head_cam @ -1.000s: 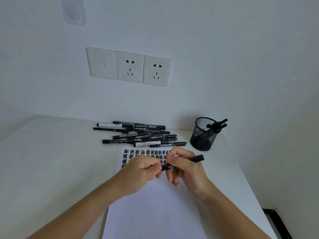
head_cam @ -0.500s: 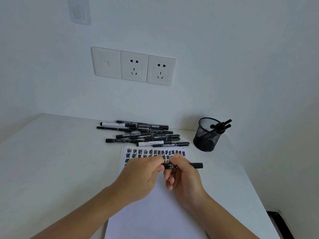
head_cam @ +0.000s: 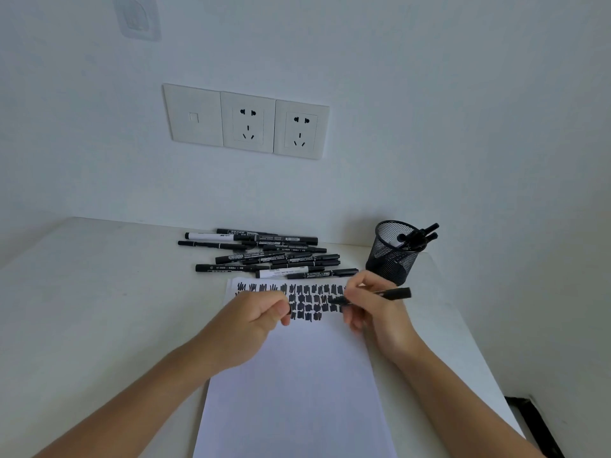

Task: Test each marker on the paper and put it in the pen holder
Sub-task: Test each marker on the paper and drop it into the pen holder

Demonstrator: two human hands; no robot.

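Gripping a slim black marker [head_cam: 396,293] near its front, the right hand [head_cam: 373,310] points the tip at the black scribbled patches on the single white paper [head_cam: 291,375], which lies flat on the tabletop [head_cam: 99,309]. The left hand [head_cam: 251,320] is clenched over the sheet; I cannot tell whether it holds anything. Roughly a dozen loose markers [head_cam: 264,256] lie overlapping beyond the paper. One cylindrical black mesh pen holder [head_cam: 386,259] holds at least three.

The paper [head_cam: 291,375] lies on the desk [head_cam: 99,309]. The pile of markers [head_cam: 264,256] lies at its 12 o'clock edge. The pen holder [head_cam: 391,256] stands at 1 o'clock, markers [head_cam: 420,238] in it. Wall sockets [head_cam: 246,122] sit behind, at 12 o'clock.
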